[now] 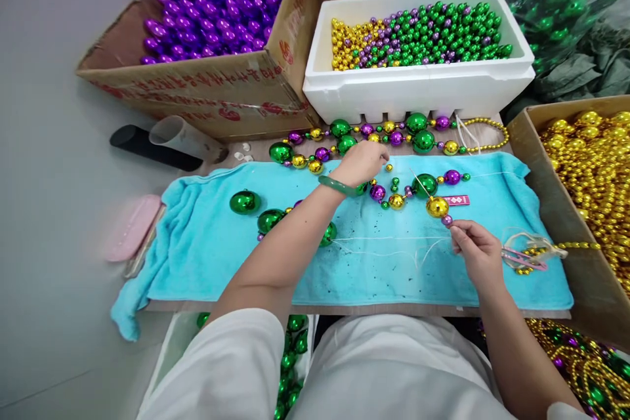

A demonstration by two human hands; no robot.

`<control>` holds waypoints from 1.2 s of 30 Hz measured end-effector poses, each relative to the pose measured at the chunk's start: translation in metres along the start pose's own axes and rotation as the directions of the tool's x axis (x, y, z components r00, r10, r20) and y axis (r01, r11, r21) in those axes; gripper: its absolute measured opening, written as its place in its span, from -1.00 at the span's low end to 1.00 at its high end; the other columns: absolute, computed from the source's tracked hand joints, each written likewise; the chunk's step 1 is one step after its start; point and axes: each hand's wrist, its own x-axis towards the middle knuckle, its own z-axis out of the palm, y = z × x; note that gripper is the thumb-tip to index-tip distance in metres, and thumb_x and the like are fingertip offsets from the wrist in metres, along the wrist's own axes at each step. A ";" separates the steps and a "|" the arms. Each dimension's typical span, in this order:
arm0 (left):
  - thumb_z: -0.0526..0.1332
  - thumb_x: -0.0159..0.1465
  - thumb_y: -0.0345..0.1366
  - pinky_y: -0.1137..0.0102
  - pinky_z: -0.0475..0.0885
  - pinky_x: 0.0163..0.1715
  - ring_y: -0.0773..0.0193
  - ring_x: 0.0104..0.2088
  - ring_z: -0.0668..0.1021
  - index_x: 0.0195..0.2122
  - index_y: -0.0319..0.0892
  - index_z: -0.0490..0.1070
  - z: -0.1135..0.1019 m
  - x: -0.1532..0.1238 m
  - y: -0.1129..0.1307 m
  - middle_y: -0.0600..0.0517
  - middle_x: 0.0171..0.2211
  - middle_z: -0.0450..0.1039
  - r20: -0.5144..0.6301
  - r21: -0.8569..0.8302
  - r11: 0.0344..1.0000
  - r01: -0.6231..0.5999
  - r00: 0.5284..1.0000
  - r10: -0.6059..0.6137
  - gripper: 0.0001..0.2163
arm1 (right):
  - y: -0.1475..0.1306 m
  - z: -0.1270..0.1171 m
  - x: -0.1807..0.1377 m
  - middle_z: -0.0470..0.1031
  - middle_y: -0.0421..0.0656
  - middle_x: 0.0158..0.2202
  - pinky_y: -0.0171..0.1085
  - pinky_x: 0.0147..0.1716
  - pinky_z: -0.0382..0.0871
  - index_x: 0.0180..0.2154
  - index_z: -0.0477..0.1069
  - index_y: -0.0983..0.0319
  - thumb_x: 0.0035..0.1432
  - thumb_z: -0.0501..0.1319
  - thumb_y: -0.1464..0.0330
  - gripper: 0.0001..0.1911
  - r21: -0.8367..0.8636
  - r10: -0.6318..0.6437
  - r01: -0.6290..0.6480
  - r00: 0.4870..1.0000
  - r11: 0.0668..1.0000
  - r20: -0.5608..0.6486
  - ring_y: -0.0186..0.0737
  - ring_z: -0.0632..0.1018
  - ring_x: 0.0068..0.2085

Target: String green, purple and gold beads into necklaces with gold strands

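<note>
My right hand [476,251] pinches a small light purple bead [447,220] at its fingertips. A gold bead [437,207] sits directly above that bead, and a thin white cord [418,184] sticks up from it. My left hand [363,163], a green bangle [337,185] at its wrist, reaches across to the far side of the blue towel [197,262]. Its fingers are curled together, and what they hold, if anything, is hidden. Close by lie a small gold bead [389,168] and small green beads [395,184]. Partly behind my left forearm lies a large green bead [270,221].
A finished-looking bead string [485,125] lies along the back. Behind it stand a white foam box [413,88] of small beads and a carton [197,98] of purple ones. At right is a carton [556,190] of gold beads. A pink case [132,228] lies left.
</note>
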 end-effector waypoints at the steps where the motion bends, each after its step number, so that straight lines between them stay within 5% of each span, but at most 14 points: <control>1: 0.19 0.11 -0.41 0.26 0.34 -0.14 0.10 -0.23 0.52 -0.35 -0.16 0.58 0.004 0.001 0.004 -0.10 -0.34 0.55 0.038 0.005 1.000 -0.019 0.999 0.019 -0.83 | 0.000 0.000 0.001 0.28 -0.28 -0.63 -0.37 -0.59 0.22 -0.35 0.48 0.25 0.07 0.26 0.22 -0.79 -0.001 -0.003 0.003 1.000 1.000 -0.003 -0.40 0.30 -0.58; 8: 0.28 0.04 -0.39 0.17 0.33 -0.16 -0.05 -0.21 0.51 -0.50 -0.22 0.53 0.043 0.001 0.017 -0.16 -0.44 0.49 0.108 -0.009 1.000 0.006 0.994 -0.005 -0.95 | 0.001 0.004 0.002 0.27 -0.28 -0.64 -0.37 -0.60 0.21 -0.35 0.48 0.25 0.07 0.26 0.23 -0.79 0.008 0.001 -0.001 1.000 1.000 0.013 -0.40 0.30 -0.59; 12: 0.27 0.05 -0.43 0.24 0.35 -0.20 0.12 -0.28 0.50 -0.40 -0.20 0.54 0.031 0.000 0.016 -0.08 -0.42 0.50 0.022 -0.361 0.930 0.068 0.998 -0.064 -0.91 | 0.003 0.004 -0.001 0.28 -0.28 -0.64 -0.37 -0.61 0.20 -0.36 0.48 0.25 0.07 0.27 0.23 -0.80 0.019 0.006 -0.006 1.000 1.000 0.005 -0.41 0.30 -0.59; 15: 0.21 0.17 -0.34 0.36 0.36 -0.33 0.28 -0.36 0.50 -0.23 -0.21 0.51 0.009 -0.010 0.017 -0.07 -0.33 0.52 0.127 -0.823 0.537 0.185 0.981 -0.144 -0.84 | 0.003 0.006 -0.005 0.27 -0.29 -0.64 -0.37 -0.61 0.19 -0.36 0.48 0.25 0.07 0.27 0.24 -0.80 0.013 0.019 -0.019 1.000 1.000 -0.006 -0.41 0.29 -0.59; 18: 0.17 0.24 -0.33 0.44 0.36 -0.38 0.36 -0.37 0.52 -0.16 -0.25 0.48 -0.010 -0.025 0.019 -0.11 -0.28 0.53 0.287 -0.951 0.097 0.295 0.954 -0.084 -0.81 | 0.001 0.011 -0.008 0.26 -0.29 -0.64 -0.37 -0.62 0.16 -0.36 0.49 0.25 0.07 0.27 0.23 -0.80 0.011 0.022 -0.022 1.000 1.000 0.000 -0.41 0.27 -0.59; 21: 0.18 0.24 -0.37 0.47 0.38 -0.38 0.38 -0.38 0.53 -0.14 -0.27 0.47 -0.018 -0.038 0.021 -0.11 -0.28 0.53 0.323 -0.946 -0.036 0.321 0.945 -0.058 -0.81 | -0.003 0.017 -0.011 0.25 -0.29 -0.65 -0.37 -0.63 0.15 -0.36 0.49 0.25 0.07 0.27 0.24 -0.80 0.024 0.010 -0.010 1.000 1.000 0.002 -0.41 0.26 -0.60; 30: 0.21 0.23 -0.35 0.46 0.38 -0.35 0.39 -0.36 0.53 -0.14 -0.27 0.48 -0.023 -0.054 0.024 -0.09 -0.27 0.54 0.299 -0.954 -0.012 0.298 0.953 -0.057 -0.81 | -0.011 0.021 -0.014 0.23 -0.30 -0.65 -0.38 -0.63 0.11 -0.37 0.50 0.25 0.06 0.27 0.24 -0.81 0.011 -0.010 0.010 1.000 1.000 -0.006 -0.43 0.24 -0.61; 36: 0.30 0.14 -0.33 0.47 0.34 -0.34 0.44 -0.39 0.48 -0.22 -0.23 0.53 -0.017 -0.067 0.033 -0.01 -0.31 0.53 0.156 -0.943 0.276 0.187 0.979 -0.132 -0.82 | -0.008 0.017 -0.014 0.27 -0.29 -0.62 -0.38 -0.60 0.14 -0.35 0.50 0.23 0.07 0.28 0.23 -0.81 -0.033 -0.001 0.002 1.000 0.999 0.024 -0.43 0.25 -0.58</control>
